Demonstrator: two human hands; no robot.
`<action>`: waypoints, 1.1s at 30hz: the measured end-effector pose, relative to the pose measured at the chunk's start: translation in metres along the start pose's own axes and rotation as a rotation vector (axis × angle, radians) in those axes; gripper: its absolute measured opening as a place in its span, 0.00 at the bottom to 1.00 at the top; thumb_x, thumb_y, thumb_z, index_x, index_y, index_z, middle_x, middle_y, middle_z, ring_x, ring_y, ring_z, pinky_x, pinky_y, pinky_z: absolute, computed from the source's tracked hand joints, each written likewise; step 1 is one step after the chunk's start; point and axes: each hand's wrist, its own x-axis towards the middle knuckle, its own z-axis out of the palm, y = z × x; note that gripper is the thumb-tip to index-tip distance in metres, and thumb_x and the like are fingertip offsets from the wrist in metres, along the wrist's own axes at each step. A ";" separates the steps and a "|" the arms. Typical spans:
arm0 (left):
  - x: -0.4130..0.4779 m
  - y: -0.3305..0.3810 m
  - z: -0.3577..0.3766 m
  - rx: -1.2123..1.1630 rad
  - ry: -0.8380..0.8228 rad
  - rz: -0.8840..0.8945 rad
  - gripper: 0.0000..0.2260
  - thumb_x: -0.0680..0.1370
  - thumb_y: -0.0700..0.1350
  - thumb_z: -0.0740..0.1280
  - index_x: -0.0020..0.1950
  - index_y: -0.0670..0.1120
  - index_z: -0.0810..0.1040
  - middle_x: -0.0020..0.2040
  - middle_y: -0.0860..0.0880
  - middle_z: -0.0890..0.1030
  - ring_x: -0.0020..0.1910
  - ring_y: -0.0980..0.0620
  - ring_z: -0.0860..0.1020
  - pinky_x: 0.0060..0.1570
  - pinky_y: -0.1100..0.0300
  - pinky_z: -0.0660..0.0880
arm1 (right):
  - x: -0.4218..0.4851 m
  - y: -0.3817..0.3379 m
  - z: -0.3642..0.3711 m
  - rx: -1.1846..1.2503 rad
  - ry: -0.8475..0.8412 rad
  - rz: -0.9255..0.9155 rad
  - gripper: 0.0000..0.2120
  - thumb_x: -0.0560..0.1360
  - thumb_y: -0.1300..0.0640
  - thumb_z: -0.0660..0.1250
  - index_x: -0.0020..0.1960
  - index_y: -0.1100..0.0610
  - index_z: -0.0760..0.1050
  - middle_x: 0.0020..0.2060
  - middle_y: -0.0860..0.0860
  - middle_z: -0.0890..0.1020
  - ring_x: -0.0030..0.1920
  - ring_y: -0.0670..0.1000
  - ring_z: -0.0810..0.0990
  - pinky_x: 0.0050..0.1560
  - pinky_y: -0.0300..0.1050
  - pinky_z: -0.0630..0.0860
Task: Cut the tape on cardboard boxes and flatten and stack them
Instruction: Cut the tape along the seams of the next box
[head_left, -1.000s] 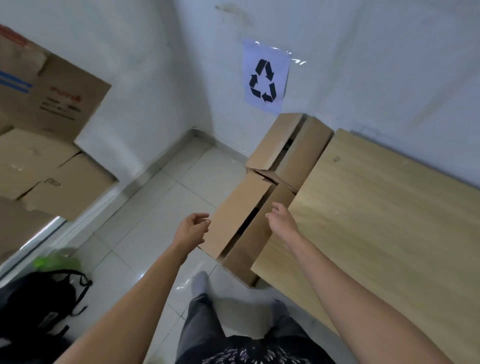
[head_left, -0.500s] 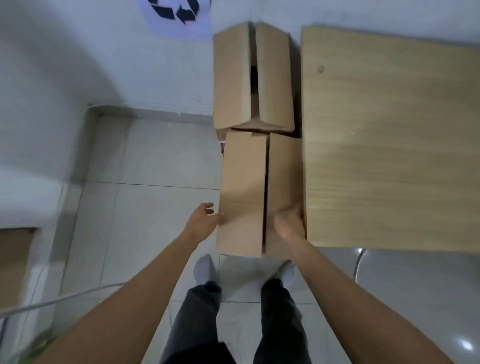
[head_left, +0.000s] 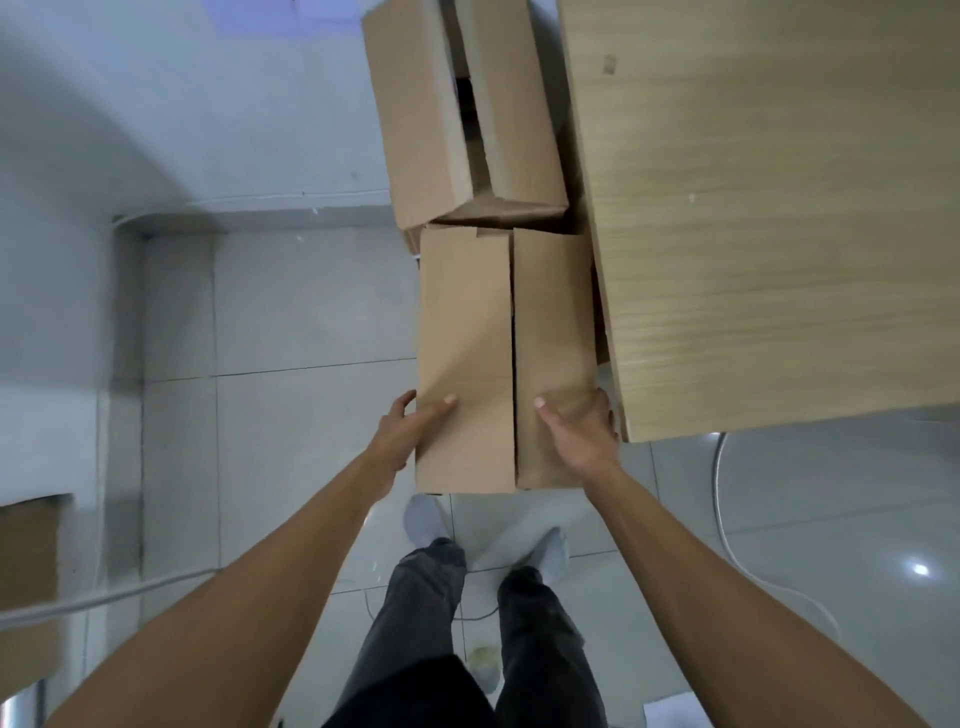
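A brown cardboard box (head_left: 467, 332) stands on the floor in front of me, its two top flaps lying closed with a dark slit between them. My left hand (head_left: 405, 434) grips its left near edge, thumb on the top flap and fingers down the side. My right hand (head_left: 576, 434) grips the right near edge, thumb on top, fingers wrapped over the side next to the table. A second cardboard box (head_left: 457, 114) with loose flaps sits just behind it against the wall.
A wooden table (head_left: 769, 218) fills the right side, its edge tight against both boxes. White wall at the back and left, grey floor tiles (head_left: 291, 332) to the left. More cardboard (head_left: 28, 582) at the far left edge. A cable (head_left: 727, 519) runs along the floor at right.
The view has tipped down and closer to the near box. Both hands have gone from hovering near its flaps to gripping its left and right near edges.
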 end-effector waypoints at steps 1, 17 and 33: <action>-0.007 0.002 -0.004 0.015 0.015 0.015 0.56 0.55 0.74 0.75 0.80 0.58 0.60 0.75 0.48 0.67 0.70 0.45 0.70 0.66 0.45 0.68 | -0.007 0.002 0.002 0.025 0.007 -0.028 0.51 0.73 0.33 0.68 0.82 0.51 0.44 0.80 0.54 0.56 0.78 0.60 0.58 0.76 0.62 0.59; -0.158 0.019 -0.010 -0.221 0.125 0.389 0.38 0.68 0.62 0.72 0.75 0.58 0.64 0.64 0.47 0.77 0.58 0.44 0.80 0.50 0.40 0.80 | -0.109 0.002 -0.060 0.320 -0.173 -0.496 0.45 0.74 0.46 0.75 0.81 0.45 0.50 0.69 0.43 0.70 0.65 0.45 0.72 0.70 0.46 0.70; -0.190 0.061 0.247 -0.262 -0.099 0.463 0.36 0.66 0.55 0.76 0.71 0.47 0.70 0.60 0.42 0.83 0.53 0.45 0.84 0.43 0.53 0.81 | -0.056 0.100 -0.299 0.370 0.010 -0.590 0.50 0.64 0.38 0.78 0.79 0.46 0.59 0.70 0.45 0.75 0.65 0.47 0.77 0.71 0.52 0.72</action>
